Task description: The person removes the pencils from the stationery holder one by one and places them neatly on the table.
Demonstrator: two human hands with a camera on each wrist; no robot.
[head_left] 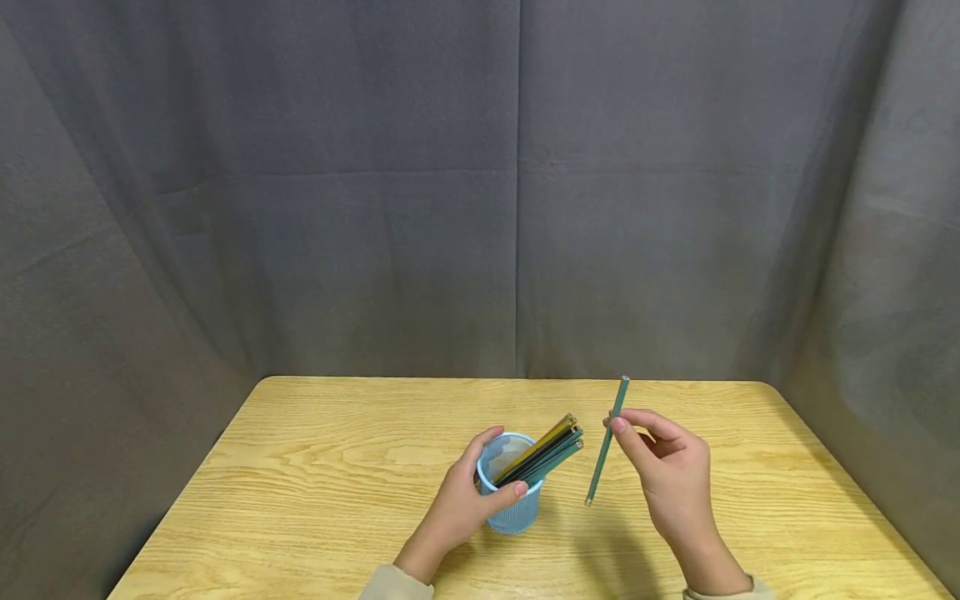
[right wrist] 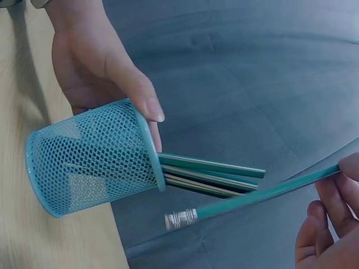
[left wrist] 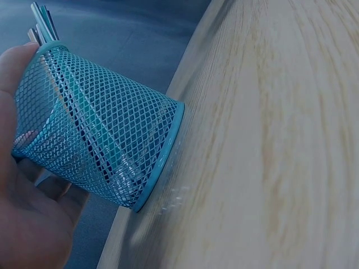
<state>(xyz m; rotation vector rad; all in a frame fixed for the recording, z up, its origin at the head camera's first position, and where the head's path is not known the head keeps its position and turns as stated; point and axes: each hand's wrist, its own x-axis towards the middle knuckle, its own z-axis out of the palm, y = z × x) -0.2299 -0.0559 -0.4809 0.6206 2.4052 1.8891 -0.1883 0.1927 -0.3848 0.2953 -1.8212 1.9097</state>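
Observation:
A light blue mesh pencil cup [head_left: 514,515] stands near the front of the table, its base at the tabletop. My left hand [head_left: 463,502] grips it from the left, thumb along the near side of the rim. Several pencils [head_left: 542,457], green, dark and yellow, lean out of the cup to the right. To the right of them, my right hand [head_left: 678,479] pinches one green pencil [head_left: 602,457] between thumb and fingers, held slanted above the table. In the right wrist view this pencil's eraser end [right wrist: 180,219] points toward the cup, apart from it.
The wooden table [head_left: 315,467] stretches to both sides and behind the cup. Grey curtains [head_left: 390,250] hang behind the table and along its left and right sides.

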